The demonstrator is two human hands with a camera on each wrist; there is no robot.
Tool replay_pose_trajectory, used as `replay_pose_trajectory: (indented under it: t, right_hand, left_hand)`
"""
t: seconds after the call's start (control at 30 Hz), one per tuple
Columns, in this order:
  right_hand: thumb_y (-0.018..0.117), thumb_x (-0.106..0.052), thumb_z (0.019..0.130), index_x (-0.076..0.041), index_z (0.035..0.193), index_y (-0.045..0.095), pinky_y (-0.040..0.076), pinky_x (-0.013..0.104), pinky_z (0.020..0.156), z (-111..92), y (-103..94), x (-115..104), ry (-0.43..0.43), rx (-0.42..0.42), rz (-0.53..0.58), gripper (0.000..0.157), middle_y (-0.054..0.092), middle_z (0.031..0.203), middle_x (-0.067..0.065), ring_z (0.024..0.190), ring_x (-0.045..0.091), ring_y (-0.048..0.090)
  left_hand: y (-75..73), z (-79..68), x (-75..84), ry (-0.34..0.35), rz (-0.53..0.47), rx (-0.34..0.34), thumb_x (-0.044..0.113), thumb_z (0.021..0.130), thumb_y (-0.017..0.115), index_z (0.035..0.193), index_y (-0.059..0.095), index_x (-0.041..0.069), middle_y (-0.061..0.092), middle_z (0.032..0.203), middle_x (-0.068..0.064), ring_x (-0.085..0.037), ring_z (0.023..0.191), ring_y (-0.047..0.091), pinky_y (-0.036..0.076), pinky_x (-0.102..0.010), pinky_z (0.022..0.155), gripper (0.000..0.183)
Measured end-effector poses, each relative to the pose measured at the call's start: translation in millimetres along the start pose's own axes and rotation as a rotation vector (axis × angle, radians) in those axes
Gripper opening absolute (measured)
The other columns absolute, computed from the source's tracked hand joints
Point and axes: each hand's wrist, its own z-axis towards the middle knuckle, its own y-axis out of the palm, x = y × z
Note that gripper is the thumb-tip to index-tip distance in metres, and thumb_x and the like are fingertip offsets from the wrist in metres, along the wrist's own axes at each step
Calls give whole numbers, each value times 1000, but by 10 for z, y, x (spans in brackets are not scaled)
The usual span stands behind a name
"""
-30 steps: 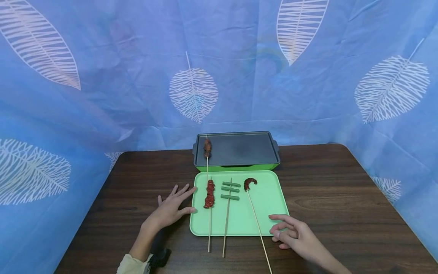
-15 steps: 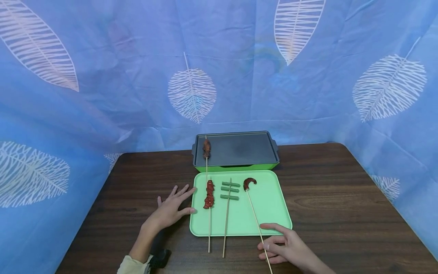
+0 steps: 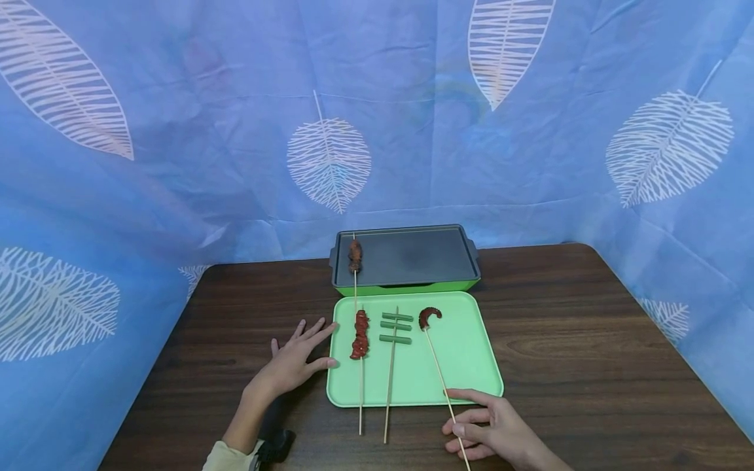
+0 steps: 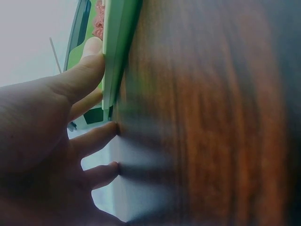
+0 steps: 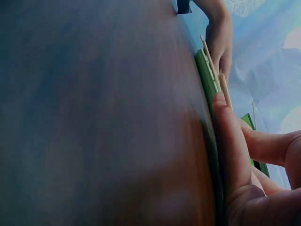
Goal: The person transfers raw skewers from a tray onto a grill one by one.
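Note:
Four fingers of my left hand (image 3: 291,362) are spread on the table and the left rim of the green tray (image 3: 471,366), the thumb on the rim too. In the left wrist view, the left hand (image 4: 51,127) lies along the tray's side. My right hand (image 3: 497,425) pinches the stick of a skewer with a curled dark-red piece (image 3: 428,316), thumb over the stick, at the tray's front right. That skewer's head still lies on the tray. Left of it lie a skewer with green sticks (image 3: 396,326) and a red meat skewer (image 3: 360,335).
Behind the tray stands a green grill with a dark flat plate (image 3: 418,255). A brown meat skewer (image 3: 355,255) lies at its left, its stick reaching over the tray. Sticks overhang the tray's front edge above the brown wooden table (image 3: 559,340).
My right hand has moved left and down from the tray's right corner to the stick of the curled-piece skewer and taken hold of it. The left hand has stayed put.

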Motion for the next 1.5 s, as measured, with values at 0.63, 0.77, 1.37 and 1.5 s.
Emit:
replay_pose_trajectory:
  t: [0.63,0.77,1.37,1.5]
  right_hand:
    - [65,-5,101,13,152,36,61,41,76,34,144,-172,-30,67,-43,61,69,117,31,93,31,76]
    - [68,-8,100,9,154,38,61,40,75,115,193,-259,2,123,-50,63,70,117,29,93,31,76]
    - [72,-9,98,2,154,44,62,38,75,660,360,-530,-4,183,-72,64,74,115,21,94,32,76]
    - [71,-7,97,2,153,45,62,39,75,775,403,-582,-5,197,-67,62,74,114,21,93,30,77]
  left_hand:
    - [4,-8,-49,-2,-9,5,49,97,67,161,39,26,26,168,-11,-46,154,7,-4,-90,97,74]
    - [2,-9,-52,-2,-6,6,50,97,66,161,38,26,26,168,-11,-46,154,7,-4,-90,97,74]
    - [2,-5,-60,7,0,9,49,97,66,161,38,27,26,168,-11,-46,154,7,-3,-90,98,73]
    - [-2,8,-33,7,0,3,48,98,66,161,38,27,25,168,-10,-46,154,7,-3,-90,98,73]
